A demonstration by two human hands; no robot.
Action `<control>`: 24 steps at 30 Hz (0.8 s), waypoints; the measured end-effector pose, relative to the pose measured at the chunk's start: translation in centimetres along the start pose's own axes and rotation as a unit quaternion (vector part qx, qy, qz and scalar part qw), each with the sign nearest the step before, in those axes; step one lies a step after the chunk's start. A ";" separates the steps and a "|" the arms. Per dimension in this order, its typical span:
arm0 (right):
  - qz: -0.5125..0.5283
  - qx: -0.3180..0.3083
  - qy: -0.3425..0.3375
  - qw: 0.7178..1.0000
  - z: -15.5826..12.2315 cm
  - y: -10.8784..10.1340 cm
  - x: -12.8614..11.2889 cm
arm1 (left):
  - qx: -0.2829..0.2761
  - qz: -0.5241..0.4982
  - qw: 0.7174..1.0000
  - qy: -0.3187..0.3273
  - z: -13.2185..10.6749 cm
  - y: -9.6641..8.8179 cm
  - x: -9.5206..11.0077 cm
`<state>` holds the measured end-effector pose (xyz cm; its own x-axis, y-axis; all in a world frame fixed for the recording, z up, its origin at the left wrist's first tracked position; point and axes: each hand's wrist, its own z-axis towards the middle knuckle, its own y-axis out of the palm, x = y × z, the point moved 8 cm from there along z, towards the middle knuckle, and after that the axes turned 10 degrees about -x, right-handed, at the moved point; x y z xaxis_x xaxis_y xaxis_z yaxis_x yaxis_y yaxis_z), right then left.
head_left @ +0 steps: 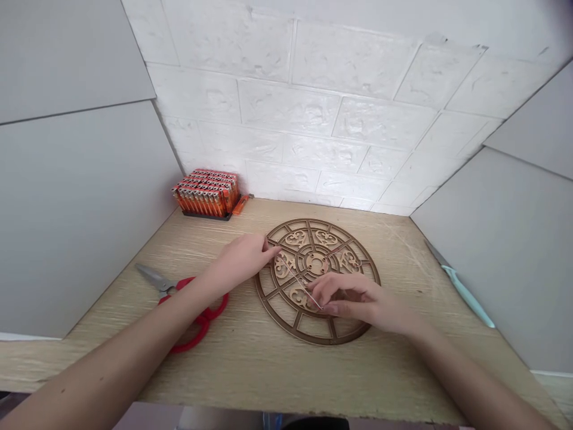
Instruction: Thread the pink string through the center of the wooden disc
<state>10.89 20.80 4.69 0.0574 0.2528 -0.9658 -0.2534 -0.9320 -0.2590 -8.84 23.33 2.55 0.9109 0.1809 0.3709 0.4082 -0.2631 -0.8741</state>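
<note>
A round brown openwork disc (pixel 299 325), with spokes and scroll patterns, lies flat on the wooden table. Above it, a thin pale strand (pixel 295 278) runs straight and slanting between my two hands; string or thin wire, I cannot tell. At the disc's upper left, my left hand (pixel 250 254) pinches the strand's far end between thumb and fingertips. My right hand (pixel 353 298) is over the lower right part of the disc, its thumb and fingers closed on the near end. Both hands cover parts of the rim.
Red-handled scissors (pixel 193 343) lie left of the disc, partly under my left forearm. A block of orange lighters (pixel 206 194) stands at the back left, with a small orange tool (pixel 240 205) beside it. A knife with a light-blue handle (pixel 468 295) rests by the right panel.
</note>
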 end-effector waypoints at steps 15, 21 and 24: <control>0.161 -0.022 -0.006 0.987 -0.4 -0.1 0.6 | 0.042 0.057 0.997 0.036 0.4 -0.6 -0.1; 0.097 -0.029 -0.036 0.994 -0.4 -0.4 -0.1 | 0.065 0.058 0.995 0.051 0.3 -0.9 0.3; 0.093 -0.023 -0.023 0.995 -0.4 -0.5 0.0 | 0.064 0.059 0.995 0.048 0.4 -1.0 0.1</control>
<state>11.40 21.13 4.77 -0.0305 0.0861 -0.9958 -0.2106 -0.9745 -0.0778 -9.19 23.99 3.31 0.9563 0.0625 0.2856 0.2920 -0.1536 -0.9440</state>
